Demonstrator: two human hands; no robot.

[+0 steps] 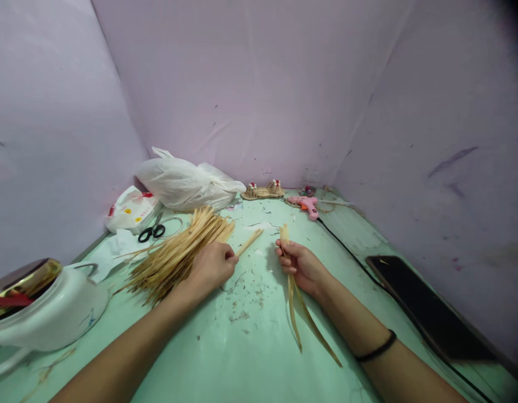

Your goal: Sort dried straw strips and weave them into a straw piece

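Note:
A large bundle of dry, straw-coloured leaf strips (170, 257) lies on the left of the table. My left hand (215, 263) rests at the bundle's right edge, its fingers closed on one dry leaf strip (249, 243) whose end points up and to the right. To the right, my right hand (298, 264) pinches a few more dry leaf strips (291, 302). Their pale, cut ends stick up above the fingers, and two long tapering tails hang down toward me. The parts inside both grips are hidden by my fingers.
Behind the bundle are black-handled scissors (152, 231), a tissue pack (133, 210) and a white plastic bag (187, 182). A small woven piece (262, 191) stands by the wall. A corded pink glue gun (306, 206), a dark phone-like slab (427, 305) and a white pot (61, 313) flank the table.

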